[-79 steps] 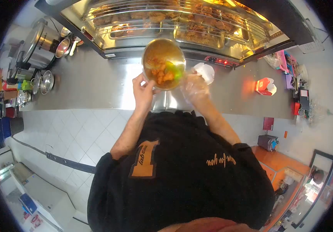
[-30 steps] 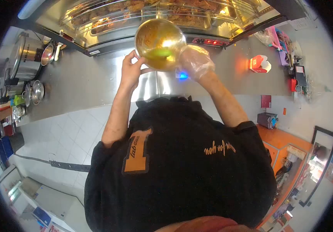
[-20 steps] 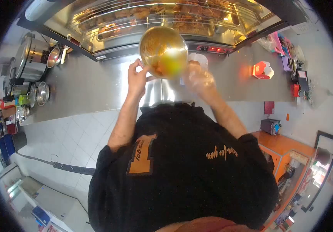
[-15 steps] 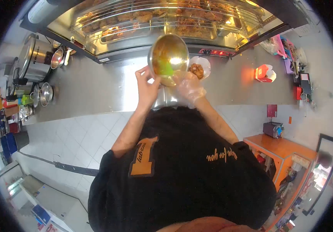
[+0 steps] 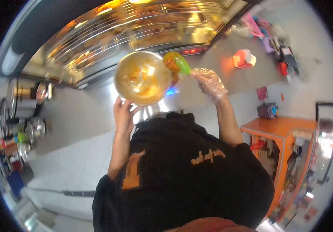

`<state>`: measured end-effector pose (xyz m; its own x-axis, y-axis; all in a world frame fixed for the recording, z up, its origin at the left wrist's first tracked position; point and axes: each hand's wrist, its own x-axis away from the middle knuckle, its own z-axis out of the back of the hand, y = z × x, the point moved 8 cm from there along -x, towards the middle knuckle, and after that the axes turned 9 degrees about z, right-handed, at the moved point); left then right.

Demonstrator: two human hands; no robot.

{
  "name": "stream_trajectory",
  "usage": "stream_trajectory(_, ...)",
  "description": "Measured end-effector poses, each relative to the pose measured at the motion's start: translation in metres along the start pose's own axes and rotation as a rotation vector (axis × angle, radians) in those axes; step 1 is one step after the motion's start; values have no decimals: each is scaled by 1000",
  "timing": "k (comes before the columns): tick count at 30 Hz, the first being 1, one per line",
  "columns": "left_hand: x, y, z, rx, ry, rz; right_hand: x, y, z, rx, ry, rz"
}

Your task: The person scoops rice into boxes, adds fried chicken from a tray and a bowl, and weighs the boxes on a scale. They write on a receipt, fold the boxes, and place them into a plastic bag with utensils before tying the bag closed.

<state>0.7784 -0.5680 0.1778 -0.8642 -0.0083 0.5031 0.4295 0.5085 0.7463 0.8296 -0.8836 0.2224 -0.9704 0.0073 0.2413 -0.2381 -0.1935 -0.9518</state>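
A steel bowl, smeared inside with orange sauce, is held up by my left hand at its near rim. To its right, my right hand wears a clear plastic glove and grips a green spoon, whose head is coated with reddish sauce. The spoon's head is beside the bowl's right rim in the view. Reddish-brown food shows partly below the spoon; the paper container around it cannot be made out.
A lit glass display case with wire racks of food spans the back. On the steel counter stands a red and white box at the right. Pots and bowls are at the left. An orange cabinet stands at the right.
The bowl has moved left and its inside now faces the camera. My right hand has moved right, away from the bowl, with the green spoon. The whole view has turned.
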Motion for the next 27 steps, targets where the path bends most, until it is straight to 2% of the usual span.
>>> stream_trajectory(4, -1, 9, -13, 51, 18, -43, 13, 9, 100, 16, 204, -92)
stream_trajectory(7, -18, 2, 7, 104, 47, -54, 3, 44, 211, 144, 514, 165)
stream_trajectory(9, -22, 3, 11, 115, 109, -71, -4, 60, 293, 517, 804, 113)
stream_trajectory(10, -23, 5, 15, 119, 145, -82, -21, 90, 339, 657, 822, 123)
stream_trajectory(12, -27, 4, 24, 135, 196, -122, -46, 114, 385, 858, 881, 50)
stream_trajectory(14, -36, -6, 45, 153, 243, -124, -58, 116, 404, 983, 961, -125)
stream_trajectory(17, -31, -12, 55, 163, 311, -122, -91, 146, 439, 1147, 934, -137)
stream_trajectory(20, -20, -20, 59, 167, 376, -142, -105, 157, 451, 1266, 864, 12)
stream_trajectory(23, -18, -28, 60, 192, 409, -141, -97, 149, 446, 1166, 936, -89)
stream_trajectory(26, -13, -32, 53, 189, 424, -116, -93, 175, 463, 961, 998, -210)
stream_trajectory(27, -15, -31, 51, 185, 423, -106, -89, 190, 474, 763, 1049, -213)
